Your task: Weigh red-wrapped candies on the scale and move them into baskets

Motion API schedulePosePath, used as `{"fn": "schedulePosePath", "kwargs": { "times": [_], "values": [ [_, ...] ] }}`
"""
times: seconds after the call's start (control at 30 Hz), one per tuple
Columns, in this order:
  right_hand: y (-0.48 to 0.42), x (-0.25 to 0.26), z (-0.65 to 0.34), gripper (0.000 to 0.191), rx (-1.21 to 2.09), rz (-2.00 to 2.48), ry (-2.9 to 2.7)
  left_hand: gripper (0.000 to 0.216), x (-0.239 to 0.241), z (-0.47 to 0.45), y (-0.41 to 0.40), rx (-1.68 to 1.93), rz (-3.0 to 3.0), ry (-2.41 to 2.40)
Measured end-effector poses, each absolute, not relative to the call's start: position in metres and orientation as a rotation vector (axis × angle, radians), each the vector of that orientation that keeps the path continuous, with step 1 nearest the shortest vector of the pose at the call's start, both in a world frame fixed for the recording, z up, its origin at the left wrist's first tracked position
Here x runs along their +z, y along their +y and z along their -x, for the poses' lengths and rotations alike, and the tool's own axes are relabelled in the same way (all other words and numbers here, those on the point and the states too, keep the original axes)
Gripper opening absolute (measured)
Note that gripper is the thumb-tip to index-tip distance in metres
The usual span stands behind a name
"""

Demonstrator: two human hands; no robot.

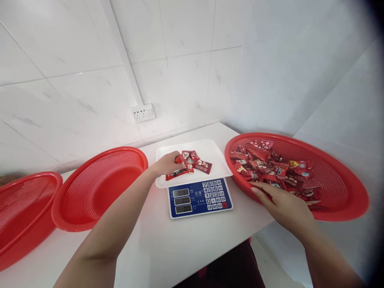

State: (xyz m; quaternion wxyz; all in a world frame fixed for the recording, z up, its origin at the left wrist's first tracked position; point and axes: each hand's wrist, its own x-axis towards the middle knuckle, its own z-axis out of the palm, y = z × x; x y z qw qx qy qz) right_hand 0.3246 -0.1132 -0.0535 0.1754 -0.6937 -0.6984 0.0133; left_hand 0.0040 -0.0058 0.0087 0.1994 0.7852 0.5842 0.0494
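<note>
Our right hand (283,206) is at the near rim of the basket (349,192); beyond, our left hand (168,163) has a packet (179,159) over the scale (199,200).
The packets heaped in the basket and the few on the tray (214,150) look light, and their glossy wrappers probably slide and crinkle; we judge a flat edge the surest place to pinch, gently, in case the contents break. On the rim, our right thumb and forefinger stand slightly apart; the other fingers are hidden, so we cannot tell whether they clasp it. Farther off, our left fingers curl in, tips closed on one red packet beside the others on the tray.
</note>
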Motion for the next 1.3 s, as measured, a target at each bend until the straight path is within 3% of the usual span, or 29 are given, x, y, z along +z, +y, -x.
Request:
{"fn": "schedulePosePath", "kwargs": {
  "times": [0.13, 0.4, 0.6, 0.8, 1.13, 1.3],
  "values": [
    [-0.113, -0.053, -0.324, 0.038, 0.034, 1.953, -1.975, 0.036, -0.002, -0.029, -0.004, 0.181, -2.197, 1.693],
    [-0.11, -0.06, -0.328, 0.04, 0.076, 1.971, -1.979, 0.021, -0.004, -0.04, -0.004, 0.192, -2.175, 1.786],
    [-0.107, -0.063, -0.33, 0.044, 0.164, 2.047, -1.974, 0.019, 0.037, 0.037, -0.015, 0.318, -2.106, 2.03],
    [-0.107, -0.07, -0.332, 0.046, 0.135, 2.033, -1.982, 0.033, 0.05, 0.114, -0.03, 0.153, -2.005, 2.322],
    [-0.107, -0.067, -0.331, 0.045, 0.129, 2.014, -1.996, 0.078, -0.016, -0.044, 0.006, 0.16, -2.468, 1.627],
    [-0.108, -0.066, -0.331, 0.043, 0.096, 1.982, -2.02, 0.057, -0.033, -0.076, 0.017, 0.195, -2.548, 1.597]
  ]
}}
